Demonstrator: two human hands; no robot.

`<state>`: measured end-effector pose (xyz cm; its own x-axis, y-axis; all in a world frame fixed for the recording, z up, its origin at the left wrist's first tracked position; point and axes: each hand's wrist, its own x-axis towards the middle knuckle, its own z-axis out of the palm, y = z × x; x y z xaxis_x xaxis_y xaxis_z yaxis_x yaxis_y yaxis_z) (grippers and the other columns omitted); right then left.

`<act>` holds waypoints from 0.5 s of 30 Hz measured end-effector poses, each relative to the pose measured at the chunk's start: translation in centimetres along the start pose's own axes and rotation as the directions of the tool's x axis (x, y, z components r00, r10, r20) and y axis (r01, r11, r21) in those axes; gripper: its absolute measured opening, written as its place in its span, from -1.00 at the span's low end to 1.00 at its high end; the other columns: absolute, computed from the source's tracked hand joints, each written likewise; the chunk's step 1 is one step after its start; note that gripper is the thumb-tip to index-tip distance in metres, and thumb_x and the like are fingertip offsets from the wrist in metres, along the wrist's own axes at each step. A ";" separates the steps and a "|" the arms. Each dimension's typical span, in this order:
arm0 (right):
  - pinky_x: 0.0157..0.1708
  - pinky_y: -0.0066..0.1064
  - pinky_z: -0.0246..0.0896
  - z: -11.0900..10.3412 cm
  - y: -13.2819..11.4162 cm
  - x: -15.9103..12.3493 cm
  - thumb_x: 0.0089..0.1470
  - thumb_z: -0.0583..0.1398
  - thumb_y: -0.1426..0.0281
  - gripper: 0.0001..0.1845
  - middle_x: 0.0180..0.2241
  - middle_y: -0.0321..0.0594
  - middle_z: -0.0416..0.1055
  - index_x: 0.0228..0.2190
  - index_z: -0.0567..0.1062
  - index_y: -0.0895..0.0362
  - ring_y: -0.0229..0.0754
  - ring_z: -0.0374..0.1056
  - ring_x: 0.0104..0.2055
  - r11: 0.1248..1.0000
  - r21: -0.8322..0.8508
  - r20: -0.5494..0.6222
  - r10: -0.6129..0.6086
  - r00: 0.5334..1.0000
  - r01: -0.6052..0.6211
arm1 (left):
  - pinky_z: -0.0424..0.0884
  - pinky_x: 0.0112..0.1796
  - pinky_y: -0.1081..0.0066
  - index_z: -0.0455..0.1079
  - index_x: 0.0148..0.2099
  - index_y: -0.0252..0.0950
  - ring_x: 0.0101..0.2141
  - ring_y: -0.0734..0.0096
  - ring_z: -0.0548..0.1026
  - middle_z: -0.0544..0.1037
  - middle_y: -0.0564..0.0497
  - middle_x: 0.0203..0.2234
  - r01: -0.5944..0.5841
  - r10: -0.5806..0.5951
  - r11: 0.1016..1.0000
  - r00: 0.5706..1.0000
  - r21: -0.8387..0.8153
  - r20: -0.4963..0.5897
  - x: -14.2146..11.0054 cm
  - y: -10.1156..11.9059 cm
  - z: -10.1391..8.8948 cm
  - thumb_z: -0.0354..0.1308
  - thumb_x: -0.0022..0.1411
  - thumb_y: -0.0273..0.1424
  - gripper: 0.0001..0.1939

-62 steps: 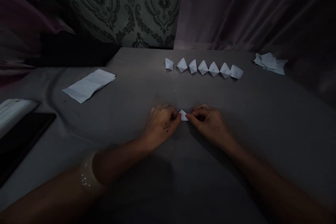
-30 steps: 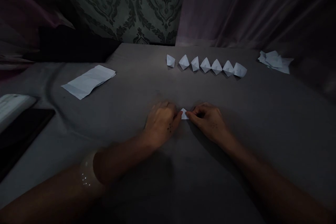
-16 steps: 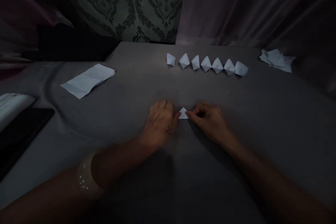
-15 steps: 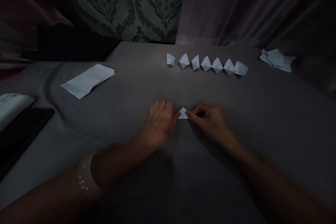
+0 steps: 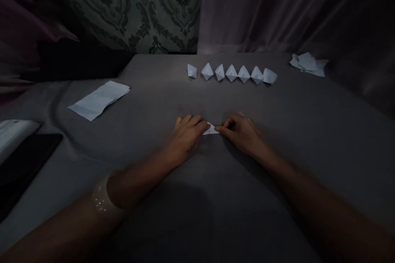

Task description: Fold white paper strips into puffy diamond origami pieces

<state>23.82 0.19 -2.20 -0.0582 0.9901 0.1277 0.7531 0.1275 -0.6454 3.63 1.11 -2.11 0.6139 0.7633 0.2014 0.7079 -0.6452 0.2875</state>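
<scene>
A small white piece of folded paper (image 5: 211, 130), triangular in outline, lies between my two hands on the grey cloth. My left hand (image 5: 189, 133) has its thumb and fingers closed on the paper's left side, covering that part. On the other side, my right hand (image 5: 240, 131) pinches the right corner between thumb and forefinger. Farther back stands a row of several folded white paper shapes (image 5: 231, 73) with pointed tops.
White paper sheets (image 5: 100, 99) lie at the left. A heap of paper pieces (image 5: 308, 65) is at the back right. Near the left edge are a white object (image 5: 15, 133) and a dark flat object (image 5: 33, 160). Black cloth (image 5: 80, 61) lies at the back left.
My left thumb has moved up onto the paper's upper left side, and the left hand has turned slightly. The right hand still pinches the right corner. The view has shifted a little to the right.
</scene>
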 end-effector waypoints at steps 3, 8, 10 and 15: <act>-0.41 -0.39 0.17 -0.4 0.8 -0.3 0.00 0.27 0.28 -0.85 -0.43 -0.29 0.38 -0.47 0.48 0.10 -0.25 0.29 -0.43 0.997 0.071 0.002 0.009 1.000 -0.009 | 0.09 -0.27 0.30 0.43 -0.05 -0.19 -0.24 0.29 0.32 0.50 0.00 -0.18 0.022 -0.022 1.000 1.000 -0.005 0.002 0.1 0.0 0.0 -0.10 0.41 -0.39 -0.73; -0.27 -0.35 0.28 -0.2 -0.1 -1.8 0.15 0.12 0.41 -0.83 -0.30 -0.23 0.48 -0.27 0.52 0.09 -0.21 0.40 -0.28 0.975 0.173 -0.096 -0.124 0.988 0.140 | 0.10 -0.25 0.29 0.45 -0.05 -0.21 -0.21 0.25 0.31 0.49 -0.04 -0.18 0.019 -0.018 1.000 1.000 -0.013 0.015 0.1 0.1 -0.2 -0.10 0.40 -0.39 -0.71; -0.17 -0.31 0.29 0.1 -1.1 -2.6 0.20 0.06 0.46 -0.76 -0.24 -0.19 0.48 -0.21 0.52 0.08 -0.18 0.39 -0.19 0.959 0.076 -0.060 -0.270 0.961 0.274 | 0.10 -0.24 0.28 0.46 -0.05 -0.22 -0.20 0.24 0.31 0.49 -0.05 -0.19 0.033 -0.032 0.999 0.999 -0.012 0.019 0.1 0.2 -0.3 -0.10 0.40 -0.38 -0.71; -0.08 -0.17 0.27 0.7 -2.3 -3.7 0.27 -0.02 0.47 -0.68 -0.17 -0.05 0.44 -0.10 0.48 0.17 -0.06 0.33 -0.13 0.897 -0.187 0.102 -0.388 0.916 0.401 | 0.13 -0.19 0.25 0.48 -0.02 -0.16 -0.17 0.21 0.30 0.47 -0.05 -0.19 0.111 -0.109 0.992 0.994 -0.061 0.027 0.1 0.1 -0.2 -0.09 0.39 -0.32 -0.69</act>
<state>21.83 -3.71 -1.66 -0.4128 0.8632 0.2905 0.7744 0.5006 -0.3869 3.68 1.11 -1.89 0.5423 0.8279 0.1430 0.7487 -0.5534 0.3649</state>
